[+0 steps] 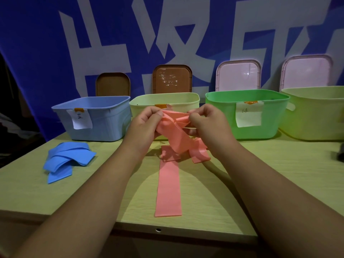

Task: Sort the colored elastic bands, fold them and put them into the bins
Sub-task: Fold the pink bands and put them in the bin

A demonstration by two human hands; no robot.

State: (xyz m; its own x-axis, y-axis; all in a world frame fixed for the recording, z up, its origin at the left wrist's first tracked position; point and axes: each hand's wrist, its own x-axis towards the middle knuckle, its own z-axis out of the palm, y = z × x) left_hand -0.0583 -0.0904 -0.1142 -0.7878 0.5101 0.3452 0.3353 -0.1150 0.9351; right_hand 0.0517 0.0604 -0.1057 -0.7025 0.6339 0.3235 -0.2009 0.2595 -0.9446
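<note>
A pink elastic band [172,135] is bunched between my hands above the table, in front of the cream bin [189,103]. My left hand [147,123] pinches its left part and my right hand [204,121] pinches its right part. Its loose ends hang down to the table. Another pink band [168,189] lies flat and straight on the table below. A pile of blue bands [65,161] lies at the left, in front of the blue bin [104,120]. To the right stand a green bin [270,116] and a yellow-green bin [316,116].
The bins stand in a row along the back of the wooden table [260,174]. Paper labels hang on the blue and green bins. Brown lids [112,84] and pink lids [238,75] lean against the blue banner behind. A dark object [340,155] sits at the right edge.
</note>
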